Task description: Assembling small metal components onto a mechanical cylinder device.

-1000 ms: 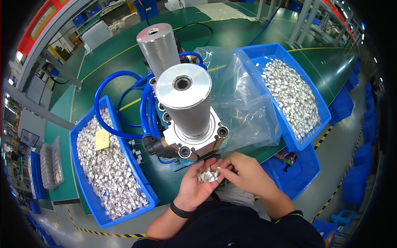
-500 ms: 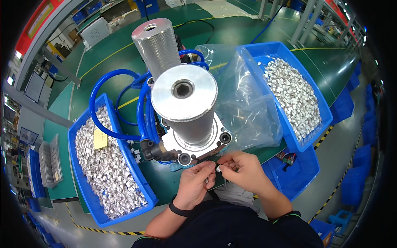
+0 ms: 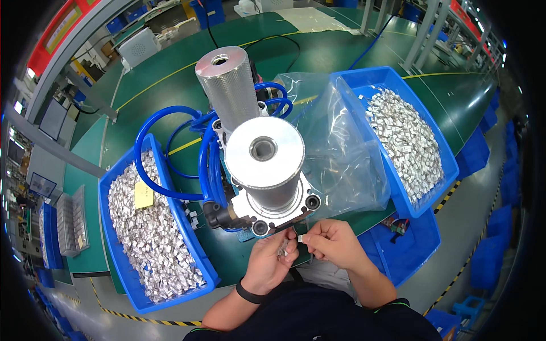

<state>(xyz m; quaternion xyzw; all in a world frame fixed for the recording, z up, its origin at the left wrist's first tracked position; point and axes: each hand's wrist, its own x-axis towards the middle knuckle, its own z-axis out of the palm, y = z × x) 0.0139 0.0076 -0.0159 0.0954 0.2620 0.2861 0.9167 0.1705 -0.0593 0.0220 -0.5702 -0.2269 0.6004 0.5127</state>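
Note:
Just in front of a silver pneumatic press (image 3: 276, 196) with a thick knurled cylinder, both my hands work close together. My right hand (image 3: 336, 245) pinches a small white-silver piece (image 3: 301, 238) between thumb and fingertips. Curled beside it, my left hand (image 3: 270, 262) holds several similar small pieces (image 3: 282, 248) in its fingers; their exact shape is too small to make out. The lower front of the press, above my fingertips, is partly hidden by its top plate and cylinder.
Blue bins full of small white-silver pieces stand left (image 3: 207, 278) and right (image 3: 392, 182). A yellow note (image 3: 143, 195) lies in the left one. Blue air hoses (image 3: 149, 126) loop beside the press. A clear plastic bag (image 3: 347, 170) lies right of it. A second knurled cylinder (image 3: 230, 94) stands behind.
My right hand has drawn slightly away from the left, and the piece in its pinch shows more plainly. The press and bins sit lower in the picture as the view has shifted.

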